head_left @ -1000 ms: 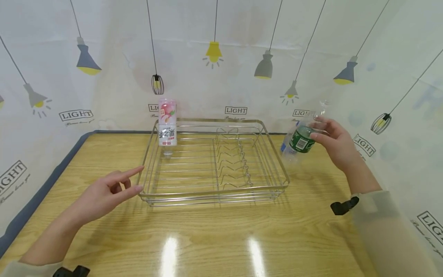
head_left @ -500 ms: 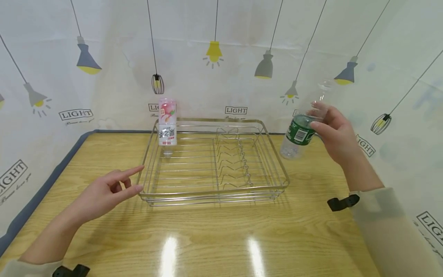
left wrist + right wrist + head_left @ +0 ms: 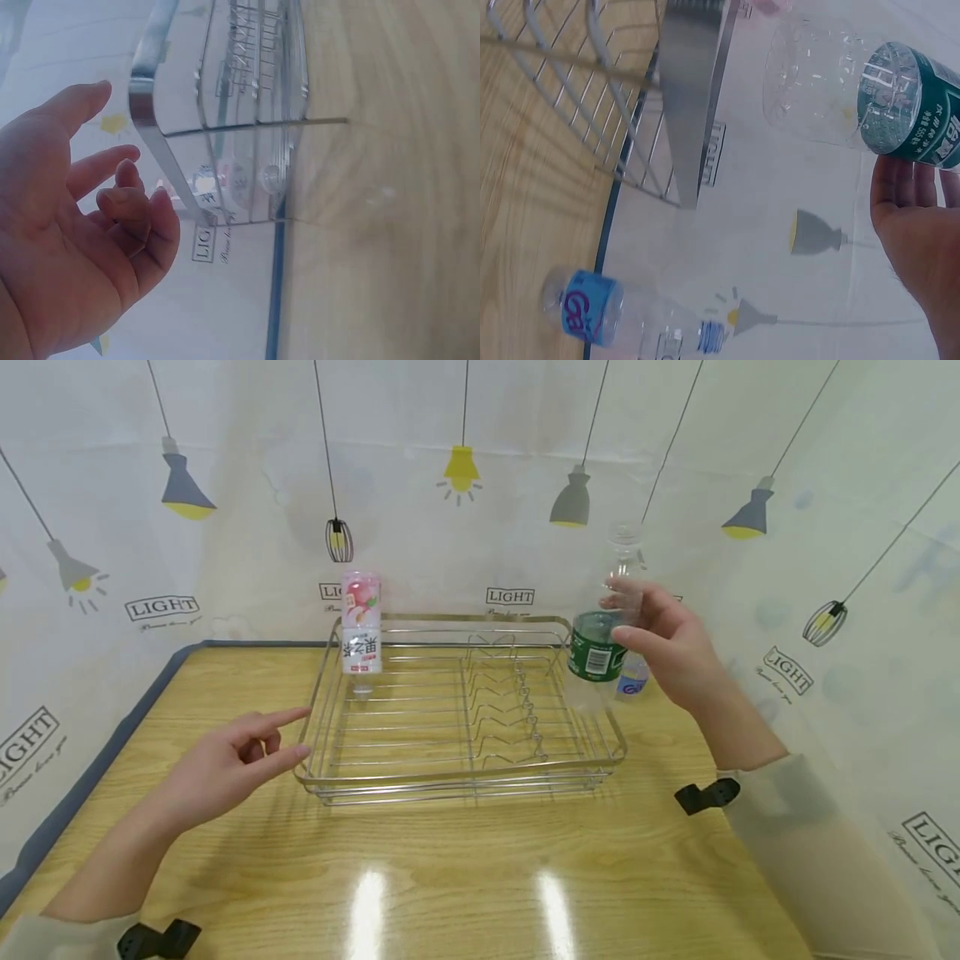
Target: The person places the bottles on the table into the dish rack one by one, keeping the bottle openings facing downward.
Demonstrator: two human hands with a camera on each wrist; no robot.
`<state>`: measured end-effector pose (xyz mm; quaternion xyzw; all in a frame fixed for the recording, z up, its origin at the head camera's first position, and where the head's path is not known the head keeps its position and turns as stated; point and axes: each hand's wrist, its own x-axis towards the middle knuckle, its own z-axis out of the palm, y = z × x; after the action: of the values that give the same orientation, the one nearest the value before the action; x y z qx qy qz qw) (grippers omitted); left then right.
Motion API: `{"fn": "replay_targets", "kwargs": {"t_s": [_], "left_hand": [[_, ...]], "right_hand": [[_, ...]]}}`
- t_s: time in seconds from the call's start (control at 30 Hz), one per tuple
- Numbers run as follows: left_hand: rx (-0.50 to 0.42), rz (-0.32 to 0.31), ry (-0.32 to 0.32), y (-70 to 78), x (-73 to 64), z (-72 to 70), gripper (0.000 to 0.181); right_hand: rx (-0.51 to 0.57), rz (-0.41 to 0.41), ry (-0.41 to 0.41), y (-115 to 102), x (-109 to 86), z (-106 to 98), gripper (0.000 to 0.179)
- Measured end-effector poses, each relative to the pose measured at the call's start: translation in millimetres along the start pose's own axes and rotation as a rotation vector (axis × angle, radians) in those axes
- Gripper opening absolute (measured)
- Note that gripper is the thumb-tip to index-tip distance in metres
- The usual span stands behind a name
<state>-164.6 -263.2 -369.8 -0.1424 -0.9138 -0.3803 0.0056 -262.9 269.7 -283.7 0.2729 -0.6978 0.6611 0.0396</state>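
My right hand grips a clear plastic bottle with a green label. The bottle is upright over the right side of a wire dish rack, its base raised above the rim in the right wrist view. At the rack's left side is my left hand, thumb and index finger extended by the rim, other fingers loosely bent. It holds nothing; whether it touches the wire I cannot tell. A pink-and-white labelled bottle stands upside down at the rack's back left, neck lowermost.
Behind my right hand, a clear bottle with a blue label and blue cap stands on the wooden table. A wall sheet printed with lamps rises behind the rack. Wire plate dividers fill the rack's right part.
My right hand has lifted the green-labelled bottle from beside the blue-labelled one and carried it left, over the rack's right side. My left hand has hardly moved.
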Motion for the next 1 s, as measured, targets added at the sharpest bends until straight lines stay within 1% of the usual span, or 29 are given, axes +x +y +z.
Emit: {"fn": "replay_targets", "kwargs": {"t_s": [0.1,0.2,0.37,0.5,0.67,0.8,0.9,1.0], "left_hand": [[-0.013,0.032,0.033,12.3,7.4,-0.3,0.056],[-0.037,0.079,0.042,29.6,16.9,1.6,0.053],[-0.091,0.159,0.026,61.4,36.1,9.7,0.054],[-0.131,0.192,0.007,81.8,53.3,17.8,0.056],[-0.213,0.227,-0.03,98.4,72.8,28.0,0.056],[-0.291,0.237,-0.068,109.0,85.6,34.8,0.058],[-0.342,0.233,-0.081,116.9,93.3,39.1,0.063],[-0.418,0.23,-0.085,124.6,98.6,42.6,0.073]], "right_hand": [[-0.014,0.0,-0.043,0.9,3.7,13.8,0.055],[-0.014,-0.003,-0.087,2.2,6.8,29.0,0.056],[0.029,0.022,-0.134,4.5,12.1,53.5,0.058],[0.044,0.032,-0.155,6.0,16.7,71.2,0.056],[0.055,0.012,-0.183,5.7,19.6,86.4,0.055],[0.044,-0.017,-0.213,4.3,22.3,94.7,0.055],[0.023,-0.022,-0.243,2.9,24.3,100.4,0.056],[0.008,-0.007,-0.264,2.4,25.1,105.0,0.054]]}}
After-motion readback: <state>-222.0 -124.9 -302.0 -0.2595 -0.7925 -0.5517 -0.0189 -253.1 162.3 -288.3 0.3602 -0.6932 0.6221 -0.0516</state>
